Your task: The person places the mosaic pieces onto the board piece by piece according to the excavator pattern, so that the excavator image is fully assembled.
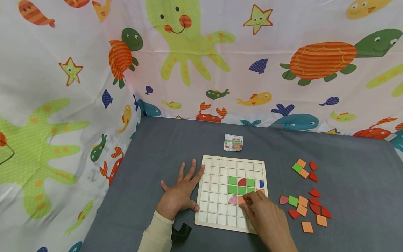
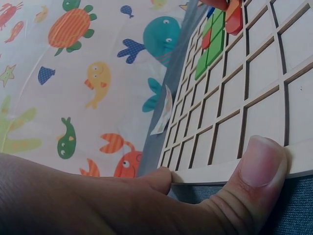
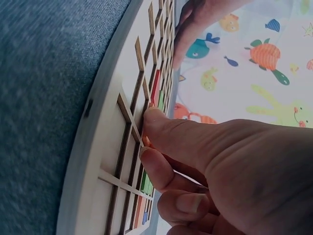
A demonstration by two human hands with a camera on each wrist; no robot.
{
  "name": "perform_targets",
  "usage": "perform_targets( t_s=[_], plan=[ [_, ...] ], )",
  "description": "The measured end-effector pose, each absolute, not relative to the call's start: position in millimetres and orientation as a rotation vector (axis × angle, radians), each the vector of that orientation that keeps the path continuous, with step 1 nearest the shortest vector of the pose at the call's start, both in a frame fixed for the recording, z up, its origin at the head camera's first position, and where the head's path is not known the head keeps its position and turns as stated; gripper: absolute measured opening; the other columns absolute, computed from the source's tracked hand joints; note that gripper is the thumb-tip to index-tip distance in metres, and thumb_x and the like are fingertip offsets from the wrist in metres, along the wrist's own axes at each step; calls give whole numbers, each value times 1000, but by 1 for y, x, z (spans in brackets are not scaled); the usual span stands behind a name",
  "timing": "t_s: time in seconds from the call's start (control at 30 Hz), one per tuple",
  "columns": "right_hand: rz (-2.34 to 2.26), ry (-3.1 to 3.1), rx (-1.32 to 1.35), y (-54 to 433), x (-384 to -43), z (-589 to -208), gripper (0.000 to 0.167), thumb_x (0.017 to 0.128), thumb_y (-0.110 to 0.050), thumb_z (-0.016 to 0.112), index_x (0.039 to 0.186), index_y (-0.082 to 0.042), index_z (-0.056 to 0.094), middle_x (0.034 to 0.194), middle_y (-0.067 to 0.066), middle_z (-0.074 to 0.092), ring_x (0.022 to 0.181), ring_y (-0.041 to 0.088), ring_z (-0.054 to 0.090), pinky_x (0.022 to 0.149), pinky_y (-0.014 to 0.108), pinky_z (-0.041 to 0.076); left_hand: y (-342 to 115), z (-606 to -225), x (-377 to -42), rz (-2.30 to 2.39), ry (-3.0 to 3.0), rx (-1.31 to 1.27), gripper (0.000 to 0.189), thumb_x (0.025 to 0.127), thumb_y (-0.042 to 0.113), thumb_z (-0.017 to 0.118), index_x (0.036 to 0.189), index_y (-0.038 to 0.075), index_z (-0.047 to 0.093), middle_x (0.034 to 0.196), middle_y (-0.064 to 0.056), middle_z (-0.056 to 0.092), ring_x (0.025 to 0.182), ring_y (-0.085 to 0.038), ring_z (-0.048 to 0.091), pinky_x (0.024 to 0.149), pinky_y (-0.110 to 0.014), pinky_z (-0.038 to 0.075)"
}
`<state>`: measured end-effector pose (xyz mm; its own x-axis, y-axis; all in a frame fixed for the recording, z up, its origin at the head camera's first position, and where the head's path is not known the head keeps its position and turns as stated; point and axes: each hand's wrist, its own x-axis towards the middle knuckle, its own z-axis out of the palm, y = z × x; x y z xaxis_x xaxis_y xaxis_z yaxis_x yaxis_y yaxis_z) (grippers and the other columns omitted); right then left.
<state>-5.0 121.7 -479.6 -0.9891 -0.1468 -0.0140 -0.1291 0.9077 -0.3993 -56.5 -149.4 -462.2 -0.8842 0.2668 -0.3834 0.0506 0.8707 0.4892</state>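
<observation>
A wooden grid board (image 1: 217, 219) lies on the table, its left edge held by my left hand (image 1: 179, 197) with fingers spread. The left thumb (image 2: 261, 164) presses on the rim. My right hand (image 1: 267, 213) pinches an orange square tile (image 1: 241, 200) between thumb and index finger at a cell, beside a pink quarter-circle tile (image 1: 232, 200). Above it sit green square tiles (image 1: 232, 189), a red quarter-circle tile (image 1: 241, 182) and a blue tile (image 1: 261, 183). Another orange tile (image 1: 260, 191) shows partly behind the right hand.
Loose orange, green and red tiles (image 1: 315, 192) lie right of the board in two groups. A small printed pattern card (image 1: 233, 142) is behind the board. A black object (image 1: 181, 232) lies by the left wrist. A sea-animal curtain (image 1: 220, 52) stands behind and left.
</observation>
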Motion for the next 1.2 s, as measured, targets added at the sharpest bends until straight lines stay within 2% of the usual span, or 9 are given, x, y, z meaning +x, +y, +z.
perform_targets(
  t_s=[0.27,0.5,0.7,0.9,1.07,1.2],
  plan=[
    [-608,3052,-248,122,-3,-479,23,83,-19,93,101,-16,79,84,-4,61,61,6,50,49,26,43,-149,-461,-57,664,2598,233,136,62,20,103,171,28,22,179,-1,3,164,-39,-4,96,-98,-4],
    [-627,3081,-244,125,-1,-478,21,85,-24,92,102,-18,81,84,-7,62,57,6,45,47,24,38,-148,-458,-56,673,2594,234,135,63,19,103,171,27,23,179,-2,4,164,-39,-4,96,-98,-4],
    [-695,3101,-197,134,0,-473,15,90,-28,88,101,-20,80,91,-5,68,59,5,48,49,26,41,-147,-459,-56,666,2602,235,135,62,20,103,171,27,23,179,-2,5,164,-39,-3,96,-98,-3],
    [-693,3095,-75,156,-3,-474,19,95,-31,82,107,-16,79,92,-2,69,59,9,49,49,28,40,-148,-460,-55,665,2601,232,135,62,20,103,171,27,24,179,-3,6,164,-40,-3,96,-98,-3],
    [-674,3158,6,179,-4,-477,19,95,-30,82,105,-14,79,93,1,72,68,13,61,52,32,46,-148,-460,-55,668,2593,229,135,63,20,103,171,29,22,179,-1,4,164,-38,-5,96,-98,-4],
    [-631,3166,108,194,-4,-478,19,94,-29,83,105,-14,79,91,1,71,66,13,58,52,31,43,-148,-460,-56,668,2593,232,136,62,21,102,171,29,22,179,-1,4,164,-38,-5,96,-98,-4]
  ],
)
